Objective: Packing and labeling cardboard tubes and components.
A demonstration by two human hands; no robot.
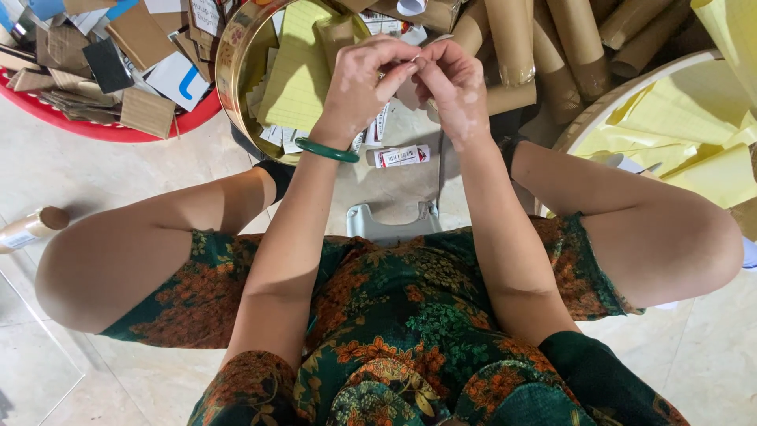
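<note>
While both hands met fingertip to fingertip, left hand (359, 83) and right hand (456, 83) pinched a tiny item, too small to identify, above the gold round tin (236, 59) and cardboard tubes (544, 47).

A small white and red labelled tube (400, 155) lies flat on the floor just below the hands, with narrow white label strips (378, 126) beside it. A round gold tin (236, 55) holds yellow lined paper (298, 75), and a red basket (95, 126) carries cardboard scraps.
</note>
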